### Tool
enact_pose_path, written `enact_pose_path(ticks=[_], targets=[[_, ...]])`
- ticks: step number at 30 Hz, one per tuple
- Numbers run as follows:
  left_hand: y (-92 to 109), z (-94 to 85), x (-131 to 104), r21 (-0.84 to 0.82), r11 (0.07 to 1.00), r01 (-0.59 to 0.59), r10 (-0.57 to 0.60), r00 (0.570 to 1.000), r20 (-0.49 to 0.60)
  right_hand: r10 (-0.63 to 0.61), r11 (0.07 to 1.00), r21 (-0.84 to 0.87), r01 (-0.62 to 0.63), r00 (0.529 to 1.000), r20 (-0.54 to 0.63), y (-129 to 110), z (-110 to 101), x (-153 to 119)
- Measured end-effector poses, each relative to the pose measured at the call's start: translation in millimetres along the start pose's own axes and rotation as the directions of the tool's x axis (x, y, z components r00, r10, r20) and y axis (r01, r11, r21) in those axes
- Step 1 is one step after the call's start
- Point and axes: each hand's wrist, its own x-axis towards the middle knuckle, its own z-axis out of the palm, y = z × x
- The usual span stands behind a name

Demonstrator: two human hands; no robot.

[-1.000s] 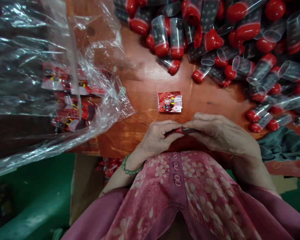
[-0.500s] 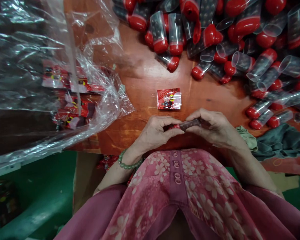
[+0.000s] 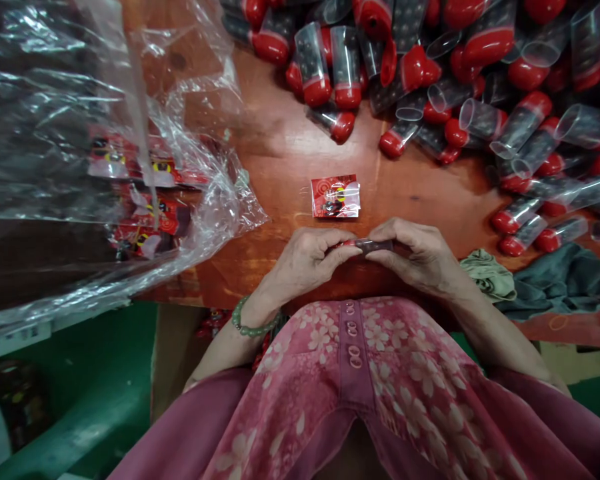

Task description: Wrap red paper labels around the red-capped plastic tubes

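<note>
Between my two hands, close to the table's front edge, lies a small clear tube (image 3: 375,245) with dark contents and a red end. My left hand (image 3: 313,260) pinches the red end, which its fingers partly cover. The other end is gripped by the thumb and fingers of my right hand (image 3: 415,253). Just beyond the hands, a small stack of red and pink printed cards (image 3: 335,197) rests on the brown table (image 3: 280,160).
Many clear tubes with red caps (image 3: 525,123) are heaped at the back right. Clear plastic bags (image 3: 200,200) cover the left side, with red printed packets (image 3: 155,213) under them. Green cloths (image 3: 560,280) lie at the right edge.
My right hand has shifted slightly left, nearer my left hand, and the tube lies more level between them. The whole view has moved a little.
</note>
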Motion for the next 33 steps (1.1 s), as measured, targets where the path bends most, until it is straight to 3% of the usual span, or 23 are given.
enact_pose_path(ticks=[4, 7, 12, 15, 17, 19, 21, 24, 28, 31, 33], targets=[[4, -10.5, 3, -0.006, 0.999, 0.044, -0.043, 0.988, 0.146, 0.227, 0.931, 0.286, -0.228, 0.973, 0.036, 3, 4, 2], [6, -17.7, 2, -0.008, 0.996, 0.085, -0.083, 0.984, 0.159, 0.325, 0.863, 0.400, -0.307, 0.945, 0.024, 3, 10, 4], [-2, -15.2, 2, -0.116, 0.964, 0.238, -0.222, 0.965, 0.138, 0.217, 0.943, 0.267, -0.200, 0.975, -0.035, 3, 13, 3], [-9, -10.9, 6, -0.231, 0.919, 0.321, -0.261, 0.931, 0.254, 0.065, 0.995, 0.084, -0.062, 0.997, -0.036, 3, 9, 1], [-13, -9.4, 10, -0.290, 0.879, 0.379, -0.264, 0.893, 0.365, 0.028, 0.999, 0.029, -0.028, 1.000, 0.005, 5, 8, -1], [-14, -8.8, 12, -0.311, 0.848, 0.429, -0.268, 0.854, 0.446, 0.102, 0.986, 0.126, -0.105, 0.994, 0.029, 8, 11, -3], [-10, -8.6, 14, -0.281, 0.841, 0.461, -0.303, 0.834, 0.461, 0.264, 0.902, 0.341, -0.265, 0.963, 0.049, 11, 16, -4], [-1, -8.1, 14, -0.167, 0.870, 0.465, -0.372, 0.839, 0.397, 0.430, 0.734, 0.548, -0.401, 0.899, 0.082, 12, 23, -6], [10, -12.5, 8, -0.127, 0.906, 0.404, -0.355, 0.888, 0.294, 0.425, 0.719, 0.587, -0.372, 0.904, 0.051, 9, 26, -7], [12, -20.1, -4, -0.359, 0.870, 0.338, -0.345, 0.937, 0.046, 0.448, 0.596, 0.731, -0.332, 0.893, 0.041, 9, 30, -4], [11, -21.4, -15, -0.566, 0.791, 0.230, -0.349, 0.931, -0.109, 0.466, 0.504, 0.815, -0.284, 0.885, 0.020, 10, 36, -1]])
